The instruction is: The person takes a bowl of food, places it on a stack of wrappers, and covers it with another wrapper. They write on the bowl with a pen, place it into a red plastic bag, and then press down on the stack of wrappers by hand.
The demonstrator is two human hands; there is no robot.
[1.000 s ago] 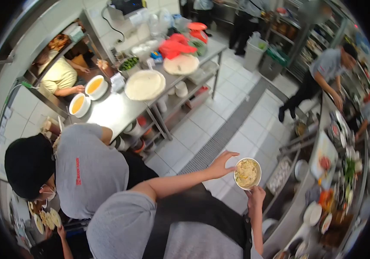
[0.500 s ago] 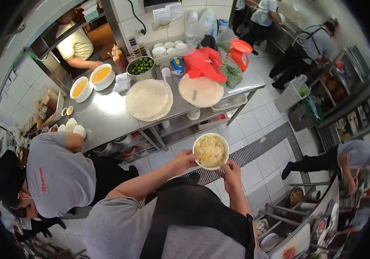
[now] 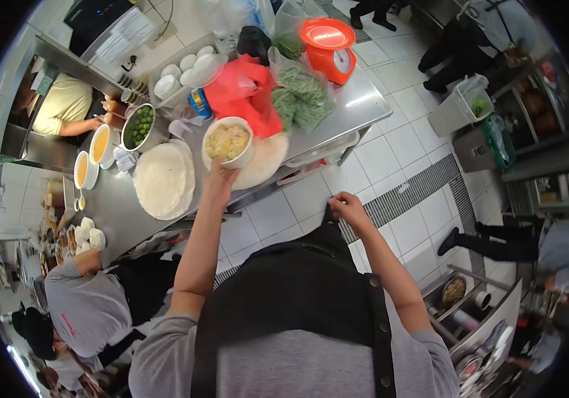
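Note:
My left hand [image 3: 220, 178] grips the near rim of a white bowl [image 3: 243, 156] and reaches over the steel counter with it. Pale yellowish food [image 3: 227, 140] fills the bowl, which overlaps a round flat cream-coloured sheet [image 3: 261, 162] in this view. Just behind the bowl lies a crumpled red plastic bag [image 3: 244, 86]. To the left rests a stack of similar round sheets [image 3: 163, 179]. My right hand [image 3: 347, 204] hangs over the floor in front of the counter, its fingers curled together and nothing visible in them.
On the counter [image 3: 115, 222] stand a pot of green limes [image 3: 140, 127], two bowls of orange liquid [image 3: 104, 146], bags of green vegetables [image 3: 304, 96] and an orange scale [image 3: 329, 50]. A co-worker [image 3: 92, 298] bends at the left; another person [image 3: 556, 249] works at the right.
The bowl has moved from in front of my body leftward and forward over the counter, carried by my left hand. My right hand has let go of it. My view has shifted.

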